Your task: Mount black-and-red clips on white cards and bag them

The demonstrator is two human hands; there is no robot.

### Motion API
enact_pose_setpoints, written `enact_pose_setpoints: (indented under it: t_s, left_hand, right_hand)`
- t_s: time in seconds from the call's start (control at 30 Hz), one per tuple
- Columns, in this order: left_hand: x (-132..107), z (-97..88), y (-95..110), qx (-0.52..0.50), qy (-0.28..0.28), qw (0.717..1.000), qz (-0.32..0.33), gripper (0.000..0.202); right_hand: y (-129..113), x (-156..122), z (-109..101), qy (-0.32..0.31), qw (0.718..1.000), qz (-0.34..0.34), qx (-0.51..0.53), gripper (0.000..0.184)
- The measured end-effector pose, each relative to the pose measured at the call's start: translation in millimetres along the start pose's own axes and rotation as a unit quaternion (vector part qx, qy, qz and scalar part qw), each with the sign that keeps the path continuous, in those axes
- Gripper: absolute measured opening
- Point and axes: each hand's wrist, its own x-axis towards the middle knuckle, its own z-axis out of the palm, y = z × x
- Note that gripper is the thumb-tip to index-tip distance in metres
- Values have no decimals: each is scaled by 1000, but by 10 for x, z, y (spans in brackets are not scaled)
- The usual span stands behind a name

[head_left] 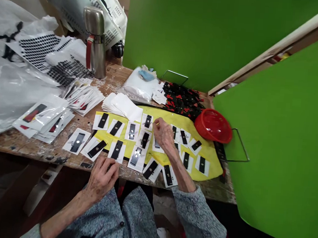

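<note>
Several white cards, each with a flat dark rectangular piece on it, lie in loose rows on a yellow sheet (207, 167) and the bench beside it. My right hand (163, 134) is over the middle of the rows, thumb and fingers pinched together beside a card with a black piece (147, 121). Anything in that pinch is too small to make out. At the bench's front edge, my left hand (103, 175) has its fingers curled in, just below a card with a dark piece (116, 150). What its fingers hold, if anything, is hidden.
Blank white cards (124, 105) are fanned behind the rows. A red bowl (213, 126) stands right, near a heap of black and red pieces (181, 98). Filled packets (49, 119), a steel thermos (96, 44) and plastic bags occupy the left. Green panels (177, 32) border the bench.
</note>
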Motion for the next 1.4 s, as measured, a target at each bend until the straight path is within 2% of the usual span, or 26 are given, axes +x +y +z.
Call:
enact_pose_setpoints:
  t_s: [0.07, 0.13, 0.23, 0.43, 0.63, 0.7, 0.77, 0.83, 0.9, 1.0, 1.07, 1.13, 1.2, 1.33, 1.4]
  left_hand:
    - [3, 2, -4, 1, 4, 1000, 4, 16]
    - [11, 2, -4, 3, 5, 1000, 9, 15]
    - [25, -4, 2, 9, 5, 1000, 12, 16]
    - [39, -12, 8, 19, 7, 1000, 14, 19]
    - [39, -13, 3, 29, 3, 999, 21, 20]
    - [38, -14, 3, 29, 1, 999, 21, 20]
    - [37, -14, 2, 29, 0, 999, 21, 20]
    - [39, -15, 0, 33, 0, 999, 22, 19]
    - [43, -15, -4, 38, 1, 999, 24, 19]
    - [52, -19, -5, 40, 2, 999, 26, 18]
    - [51, -23, -1, 38, 3, 999, 28, 17]
    - [41, -25, -1, 40, 8, 999, 33, 17]
    - [27, -19, -13, 49, 13, 998, 43, 17]
    - [18, 12, -52, 48, 23, 996, 68, 18]
    - [31, 19, -58, 48, 28, 995, 78, 18]
  right_hand:
    - [260, 63, -82, 16, 997, 13, -76, 20]
    - [468, 110, -108, 11, 995, 17, -93, 18]
    - [623, 150, -52, 1, 995, 4, -103, 19]
    - [648, 243, 35, -4, 996, -3, -87, 20]
    - [725, 295, -218, -4, 1000, 12, -17, 19]
    - [730, 206, -298, 1, 1000, 6, 14, 20]
    - [709, 64, -304, -15, 995, -21, 92, 18]
    - [664, -101, -225, -46, 980, -44, 188, 17]
    - [600, -256, -95, -61, 967, -48, 242, 14]
    - [514, -428, 56, -21, 974, -27, 222, 6]
    - [514, -476, 43, 22, 982, -27, 187, 6]
    - [607, -448, -84, 53, 989, -32, 132, 9]
    - [817, -338, -307, 74, 995, -9, 60, 15]
    - [1483, 27, -833, 114, 988, 95, -39, 26]
    - [1807, 217, -1006, 102, 985, 127, -59, 24]
